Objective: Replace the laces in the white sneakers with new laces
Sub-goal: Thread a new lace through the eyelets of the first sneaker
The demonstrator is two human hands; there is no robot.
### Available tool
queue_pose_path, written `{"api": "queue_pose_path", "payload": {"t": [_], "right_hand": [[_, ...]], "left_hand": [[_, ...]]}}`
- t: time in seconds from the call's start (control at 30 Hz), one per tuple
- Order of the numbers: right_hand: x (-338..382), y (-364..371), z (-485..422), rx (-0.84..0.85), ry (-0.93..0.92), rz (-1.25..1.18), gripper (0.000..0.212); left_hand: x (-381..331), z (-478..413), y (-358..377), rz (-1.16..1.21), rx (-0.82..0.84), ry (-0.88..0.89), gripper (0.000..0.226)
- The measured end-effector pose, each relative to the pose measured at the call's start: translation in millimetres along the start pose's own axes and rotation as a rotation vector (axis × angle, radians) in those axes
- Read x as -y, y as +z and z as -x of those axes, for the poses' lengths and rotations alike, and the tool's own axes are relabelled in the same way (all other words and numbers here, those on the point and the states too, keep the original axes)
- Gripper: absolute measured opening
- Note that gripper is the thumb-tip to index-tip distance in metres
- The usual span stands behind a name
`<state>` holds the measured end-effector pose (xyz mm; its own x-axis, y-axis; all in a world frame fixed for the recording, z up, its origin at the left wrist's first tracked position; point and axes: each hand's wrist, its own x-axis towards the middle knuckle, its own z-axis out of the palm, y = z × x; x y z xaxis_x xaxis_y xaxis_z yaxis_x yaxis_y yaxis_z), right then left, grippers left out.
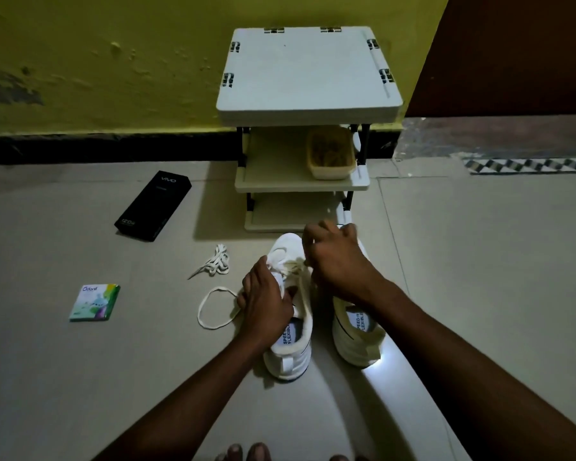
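Two white sneakers stand side by side on the floor, toes toward a shelf rack (306, 78). The left sneaker (290, 357) is gripped at its side by the left hand (266, 304). Its lace (293, 266) is pinched at the eyelets by the curled right hand (336, 261); a loose turn of it lies on the floor. The right sneaker (356, 341) is untouched. A bundled lace (215, 262) lies near the left toe.
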<state>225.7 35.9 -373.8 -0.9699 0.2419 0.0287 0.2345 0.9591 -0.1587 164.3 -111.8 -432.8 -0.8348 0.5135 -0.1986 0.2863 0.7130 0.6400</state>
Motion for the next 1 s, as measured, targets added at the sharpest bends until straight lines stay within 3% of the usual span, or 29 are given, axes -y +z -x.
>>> {"api": "queue_pose_path", "payload": {"t": [0.03, 0.1, 0.17, 0.2, 0.23, 0.33, 0.43, 0.5, 0.57, 0.63, 0.7, 0.77, 0.8, 0.83, 0.87, 0.93, 1.0], "right_hand": [[1.6, -0.6, 2.2, -0.148, 0.078, -0.157, 0.013], [7.4, -11.7, 4.7, -0.397, 0.371, -0.755, 0.018], [4.3, -17.7, 2.4, -0.452, 0.606, -1.42, 0.03], [1.3, -20.5, 2.8, -0.408, 0.619, -1.501, 0.033], [-3.8, -19.0, 3.0, -0.363, 0.557, -1.329, 0.032], [-18.0, -8.3, 5.4, -0.058, 0.195, -0.45, 0.021], [-15.7, -0.8, 0.7, 0.307, -0.009, -0.022, 0.023], [-13.3, -4.0, -4.9, 0.272, -0.11, 0.195, 0.014], [-15.0, -6.2, -5.8, 0.068, -0.093, 0.237, 0.013], [-16.5, -10.2, -2.9, -0.186, 0.002, 0.081, 0.017], [-9.3, -19.7, 1.7, -0.316, 0.2, -0.449, 0.012], [-1.9, -28.7, 2.4, -0.342, 0.442, -1.264, 0.024], [-0.8, -27.7, 3.4, -0.29, 0.546, -1.49, 0.029], [-0.8, -25.9, 5.7, -0.234, 0.577, -1.537, 0.029], [-2.6, -25.1, 7.2, -0.201, 0.522, -1.305, 0.025], [-10.8, -17.2, 9.2, -0.065, 0.27, -0.55, 0.01], [-16.2, -17.7, 8.4, 0.108, 0.13, -0.163, 0.022]], "left_hand": [[0.8, -0.8, 0.4, -0.003, -0.004, -0.012, 0.084], [1.3, -1.4, 0.9, -0.009, -0.007, -0.023, 0.084], [0.7, -1.8, 0.7, -0.02, 0.005, -0.022, 0.082], [-0.6, -1.4, 0.8, -0.029, 0.011, -0.022, 0.082], [-1.6, -0.8, 0.9, -0.039, 0.014, -0.027, 0.082], [-4.1, 0.6, 0.0, -0.071, 0.009, -0.044, 0.08], [-2.9, -0.1, 0.6, -0.127, 0.001, 0.0, 0.078], [-2.4, -0.9, 0.9, -0.157, 0.006, 0.026, 0.076], [-3.0, -1.5, 1.2, -0.173, 0.019, 0.035, 0.075], [-3.7, -1.5, 1.1, -0.168, 0.008, 0.026, 0.081], [-4.0, -1.6, 1.1, -0.144, -0.008, 0.011, 0.088], [-3.4, -2.1, 1.8, -0.129, 0.005, 0.02, 0.088], [-3.0, -2.2, 2.0, -0.119, 0.016, 0.03, 0.086], [-2.3, -1.9, 2.1, -0.11, 0.025, 0.039, 0.083], [-1.7, -2.2, 2.0, -0.104, 0.029, 0.048, 0.08], [0.4, -1.9, 1.8, -0.127, 0.031, 0.071, 0.07], [1.5, -2.3, 2.3, -0.159, 0.029, 0.078, 0.066]]}}
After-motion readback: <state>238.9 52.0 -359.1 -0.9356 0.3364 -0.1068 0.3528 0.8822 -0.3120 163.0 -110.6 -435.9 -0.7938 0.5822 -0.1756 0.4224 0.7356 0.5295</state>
